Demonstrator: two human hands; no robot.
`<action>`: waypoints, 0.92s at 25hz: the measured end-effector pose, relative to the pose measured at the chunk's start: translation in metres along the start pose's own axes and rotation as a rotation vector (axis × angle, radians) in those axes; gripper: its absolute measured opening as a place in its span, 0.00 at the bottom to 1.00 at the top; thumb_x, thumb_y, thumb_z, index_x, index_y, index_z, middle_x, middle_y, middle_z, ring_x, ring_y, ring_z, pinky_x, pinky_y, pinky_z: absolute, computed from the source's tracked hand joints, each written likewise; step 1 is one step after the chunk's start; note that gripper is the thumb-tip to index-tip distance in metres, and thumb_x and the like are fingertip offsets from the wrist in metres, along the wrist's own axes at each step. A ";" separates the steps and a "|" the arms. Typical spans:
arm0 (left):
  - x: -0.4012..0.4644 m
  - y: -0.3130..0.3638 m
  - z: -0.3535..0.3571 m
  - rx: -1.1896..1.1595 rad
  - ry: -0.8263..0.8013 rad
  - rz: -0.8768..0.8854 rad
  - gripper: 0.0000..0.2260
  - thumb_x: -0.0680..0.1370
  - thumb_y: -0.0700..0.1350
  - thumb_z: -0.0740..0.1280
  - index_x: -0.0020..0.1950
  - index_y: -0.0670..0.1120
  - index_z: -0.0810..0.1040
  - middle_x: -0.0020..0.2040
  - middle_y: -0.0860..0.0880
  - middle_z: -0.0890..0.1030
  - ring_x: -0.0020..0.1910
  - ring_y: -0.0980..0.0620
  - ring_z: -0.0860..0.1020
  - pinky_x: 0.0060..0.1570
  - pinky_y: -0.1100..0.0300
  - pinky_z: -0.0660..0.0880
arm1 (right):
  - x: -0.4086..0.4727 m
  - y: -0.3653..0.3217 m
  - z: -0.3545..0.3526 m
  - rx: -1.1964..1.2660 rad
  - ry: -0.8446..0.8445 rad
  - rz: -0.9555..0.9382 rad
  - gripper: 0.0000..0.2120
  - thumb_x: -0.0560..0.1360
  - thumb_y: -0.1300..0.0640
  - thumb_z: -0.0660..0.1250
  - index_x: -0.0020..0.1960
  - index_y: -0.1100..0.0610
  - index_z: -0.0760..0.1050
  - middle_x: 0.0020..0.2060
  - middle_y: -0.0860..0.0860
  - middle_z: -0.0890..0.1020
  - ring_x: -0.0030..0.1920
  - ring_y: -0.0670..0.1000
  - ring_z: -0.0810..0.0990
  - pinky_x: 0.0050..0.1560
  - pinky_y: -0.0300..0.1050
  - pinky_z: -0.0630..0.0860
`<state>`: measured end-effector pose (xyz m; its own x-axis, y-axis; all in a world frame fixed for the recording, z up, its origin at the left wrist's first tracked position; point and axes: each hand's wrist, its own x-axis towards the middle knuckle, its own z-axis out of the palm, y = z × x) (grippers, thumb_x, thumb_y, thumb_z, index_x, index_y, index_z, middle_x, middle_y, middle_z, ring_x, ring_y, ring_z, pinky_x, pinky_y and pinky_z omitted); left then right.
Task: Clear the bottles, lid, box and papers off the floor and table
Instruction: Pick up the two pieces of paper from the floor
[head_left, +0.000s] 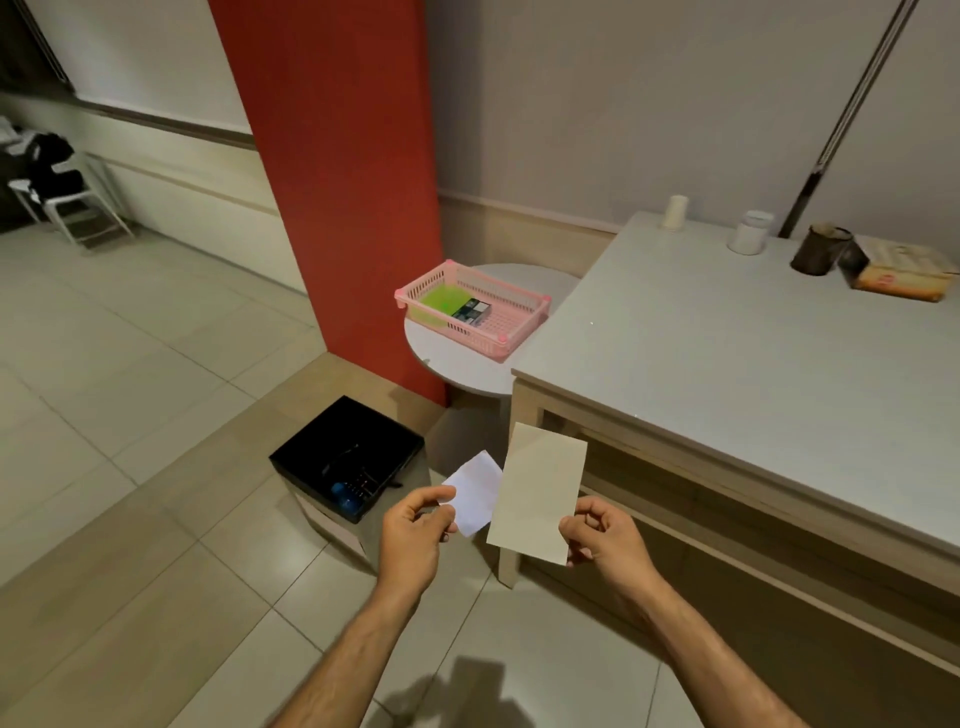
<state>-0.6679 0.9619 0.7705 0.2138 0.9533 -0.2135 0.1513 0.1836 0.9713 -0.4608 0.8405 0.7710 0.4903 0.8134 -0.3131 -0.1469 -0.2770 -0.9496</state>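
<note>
My left hand (415, 530) pinches a small white paper (475, 491) by its lower left corner. My right hand (605, 538) pinches a larger beige paper (540, 491) at its lower right edge, held upright. Both papers hang in the air just right of a black-lined waste bin (345, 457) on the floor, which holds a blue-capped bottle (344, 493). On the grey table (727, 364) stand a white bottle (674, 212), a white jar (748, 234), a dark tin (820, 249) and a flat yellowish box (904, 273).
A pink plastic basket (519, 330) with a green item and a dark small box sits on a round white side table (452, 364). A red pillar (337, 182) rises behind the bin. A white chair (67, 202) stands far left. Tiled floor (130, 364) spreads left.
</note>
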 end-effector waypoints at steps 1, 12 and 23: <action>0.018 0.000 -0.004 0.004 0.010 0.004 0.09 0.77 0.37 0.70 0.51 0.50 0.84 0.43 0.50 0.84 0.42 0.50 0.82 0.46 0.53 0.83 | 0.015 -0.003 0.008 0.007 -0.002 0.003 0.06 0.77 0.69 0.66 0.53 0.69 0.76 0.42 0.70 0.81 0.38 0.60 0.76 0.35 0.48 0.76; 0.239 0.039 -0.046 0.011 -0.099 0.066 0.12 0.76 0.36 0.71 0.51 0.53 0.82 0.44 0.36 0.78 0.39 0.47 0.76 0.41 0.50 0.79 | 0.171 -0.053 0.091 0.001 0.149 -0.021 0.06 0.77 0.68 0.67 0.53 0.67 0.77 0.40 0.71 0.78 0.36 0.60 0.76 0.37 0.47 0.79; 0.379 0.059 -0.019 -0.072 -0.109 0.010 0.18 0.75 0.31 0.69 0.59 0.50 0.78 0.48 0.42 0.81 0.36 0.53 0.82 0.37 0.63 0.79 | 0.310 -0.109 0.112 0.049 0.221 0.003 0.03 0.77 0.67 0.67 0.50 0.64 0.78 0.38 0.60 0.83 0.36 0.53 0.81 0.38 0.45 0.80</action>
<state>-0.5963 1.3388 0.7486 0.3189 0.9243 -0.2097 0.0796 0.1944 0.9777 -0.3891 1.1799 0.7757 0.6651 0.6793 -0.3102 -0.1879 -0.2498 -0.9499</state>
